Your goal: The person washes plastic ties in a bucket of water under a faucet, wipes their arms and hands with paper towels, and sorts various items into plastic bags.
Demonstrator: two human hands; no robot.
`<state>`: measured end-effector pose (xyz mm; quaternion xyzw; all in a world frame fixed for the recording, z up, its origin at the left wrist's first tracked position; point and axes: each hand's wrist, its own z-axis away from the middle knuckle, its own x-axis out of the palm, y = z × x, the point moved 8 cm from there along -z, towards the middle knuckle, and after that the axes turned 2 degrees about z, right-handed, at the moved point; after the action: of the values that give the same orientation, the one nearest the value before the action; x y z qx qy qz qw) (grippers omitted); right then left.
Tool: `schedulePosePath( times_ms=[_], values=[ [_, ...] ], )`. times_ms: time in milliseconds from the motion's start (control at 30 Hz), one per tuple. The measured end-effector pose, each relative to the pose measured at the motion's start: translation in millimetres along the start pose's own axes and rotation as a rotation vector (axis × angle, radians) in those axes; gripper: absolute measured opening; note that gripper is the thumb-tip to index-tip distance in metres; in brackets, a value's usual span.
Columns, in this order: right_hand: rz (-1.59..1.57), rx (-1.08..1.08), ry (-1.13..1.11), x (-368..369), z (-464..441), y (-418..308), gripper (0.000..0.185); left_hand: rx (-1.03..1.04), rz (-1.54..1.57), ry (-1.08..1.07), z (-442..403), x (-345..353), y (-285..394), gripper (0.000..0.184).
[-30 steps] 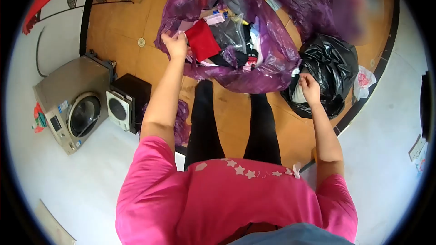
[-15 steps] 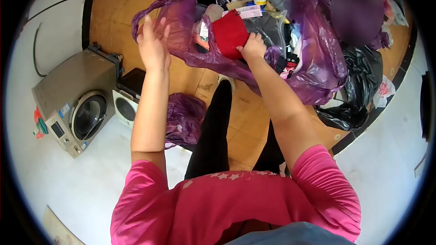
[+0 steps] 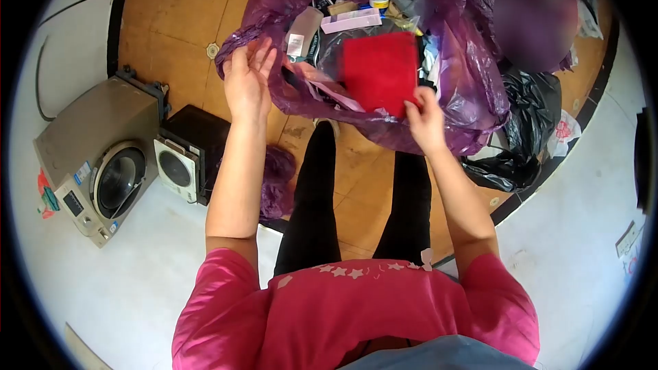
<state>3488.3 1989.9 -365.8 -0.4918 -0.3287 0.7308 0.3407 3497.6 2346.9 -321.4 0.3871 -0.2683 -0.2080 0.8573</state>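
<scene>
A large purple plastic bag [image 3: 473, 106] gapes in front of me, full of mixed items. My right hand [image 3: 426, 123] pinches the lower right corner of a red square cloth item [image 3: 380, 72], slightly blurred, over the bag's mouth; I cannot tell its exact kind. At the bag's left rim, my left hand [image 3: 248, 82] has its fingers spread and touches the purple plastic. Inside the bag lie a pink box [image 3: 351, 21], a small jar with a white lid and yellow label [image 3: 379, 0], and a greyish item with a white tag [image 3: 301, 31].
A black plastic bag [image 3: 531, 130] lies to the right, beside a small white bag [image 3: 563, 131]. To the left are a front-loading washing machine [image 3: 103, 157] and a dark box-shaped appliance with a white front [image 3: 195, 137]. Another purple bag [image 3: 277, 181] sits by my leg.
My right hand has moved right and down, bringing the red cloth item with it and uncovering things inside the bag. My left hand has shifted slightly right and down along with the rim.
</scene>
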Motion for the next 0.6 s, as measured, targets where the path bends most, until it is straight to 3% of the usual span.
schedulePosePath(
  times_ms=[133,367,600],
  values=[
    [-0.557,0.242,0.208,-97,53,22,0.022,-0.103,0.005,0.034,9,18,-24,0.025],
    [-0.740,0.440,0.650,-266,167,128,0.020,-0.295,0.144,0.114,13,41,-68,0.022],
    [-1.011,0.759,0.769,-324,199,261,0.025,-0.234,0.095,0.093,8,53,-55,0.025]
  ],
)
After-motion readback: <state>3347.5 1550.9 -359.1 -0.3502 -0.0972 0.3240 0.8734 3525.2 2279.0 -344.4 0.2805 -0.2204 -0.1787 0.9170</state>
